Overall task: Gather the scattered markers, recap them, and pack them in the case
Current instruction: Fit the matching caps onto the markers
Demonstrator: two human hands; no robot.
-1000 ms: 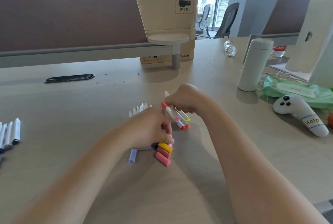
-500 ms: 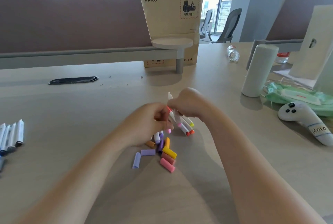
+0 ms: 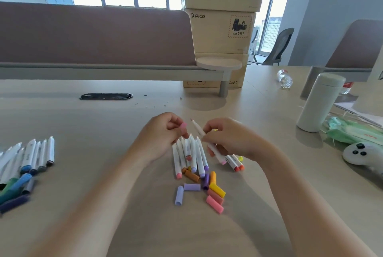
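My left hand (image 3: pixel 160 134) pinches a small pink cap (image 3: pixel 183 126) above the desk. My right hand (image 3: pixel 227 138) grips an uncapped white marker (image 3: pixel 205 141) with a pink end, tilted, its tip pointing up and left toward the cap, a short gap apart. Under the hands lies a row of uncapped white markers (image 3: pixel 191 157). Loose caps (image 3: pixel 209 189) in lilac, purple, orange, yellow and pink lie just in front of them. Two or three more markers (image 3: pixel 235 163) with red, orange and yellow ends lie under my right hand. No case is in view.
A second group of markers (image 3: pixel 31 157) with blue and dark caps (image 3: pixel 14 190) lies at the left edge. A white flask (image 3: pixel 319 103), green wipes pack (image 3: pixel 352 132) and white controller (image 3: pixel 360 153) sit at the right. Cardboard boxes (image 3: pixel 219 29) and a desk divider (image 3: pixel 93 35) stand behind.
The hands have come apart: my left hand lifted away with the pink cap, my right hand raised one marker. The camera tilted down a little, so the marker row and caps show.
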